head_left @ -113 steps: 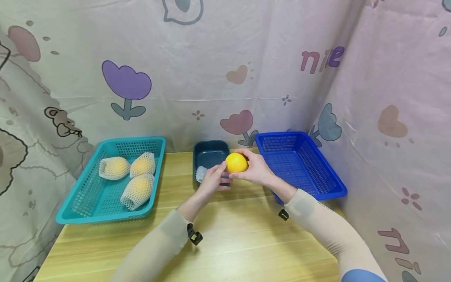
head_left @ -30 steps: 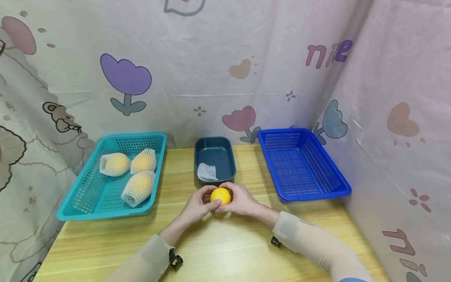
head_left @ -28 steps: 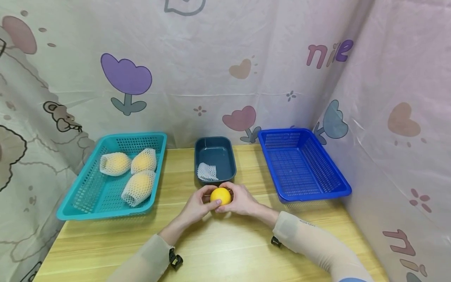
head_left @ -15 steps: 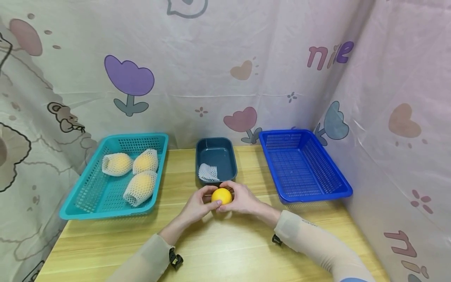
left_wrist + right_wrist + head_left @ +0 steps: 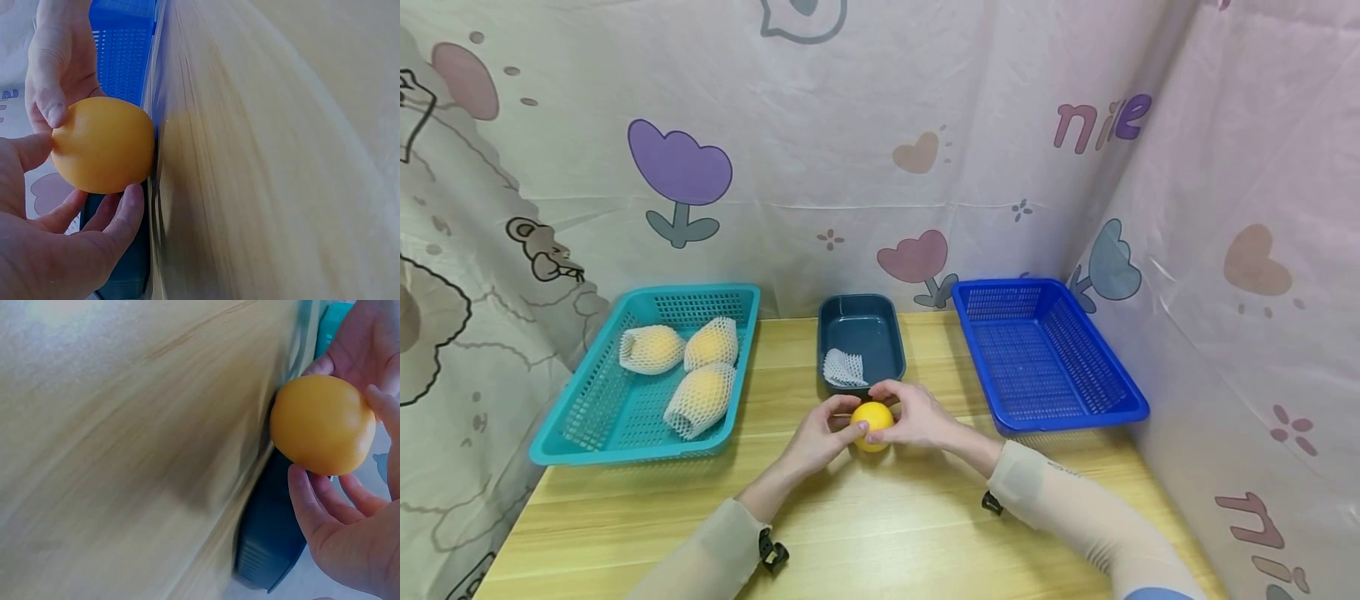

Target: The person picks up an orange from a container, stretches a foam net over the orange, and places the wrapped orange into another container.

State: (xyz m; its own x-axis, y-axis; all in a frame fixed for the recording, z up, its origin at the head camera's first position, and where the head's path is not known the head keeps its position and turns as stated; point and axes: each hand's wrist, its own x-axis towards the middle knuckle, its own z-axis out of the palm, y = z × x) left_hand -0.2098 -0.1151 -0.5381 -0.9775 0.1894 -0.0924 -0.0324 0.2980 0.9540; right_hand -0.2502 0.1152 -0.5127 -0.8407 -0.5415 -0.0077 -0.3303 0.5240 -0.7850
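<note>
A smooth yellow-orange orange (image 5: 871, 413) sits low at the tabletop, just in front of the small dark teal box (image 5: 897, 354). My left hand (image 5: 812, 440) holds it from the left, thumb on the near side and fingers curving behind. From the right, my right hand (image 5: 923, 421) has its thumb and fingertips on the fruit. The right wrist view shows those fingers (image 5: 303, 494) at one side of the orange (image 5: 322, 425) and the thumb opposite. A crumpled white foam net (image 5: 844, 368) lies inside the box.
At the left, a turquoise basket (image 5: 617, 433) holds 3 yellow fruits (image 5: 700, 398) in white foam nets. A blue basket (image 5: 1037, 367) stands at the right on the wooden table (image 5: 880, 533). Behind is a printed cloth (image 5: 820, 150).
The orange has come down from in front of the right part of the box to the tabletop, held by both hands. Lately the right hand's fingers have lifted and spread slightly, its thumb shifting on the fruit.
</note>
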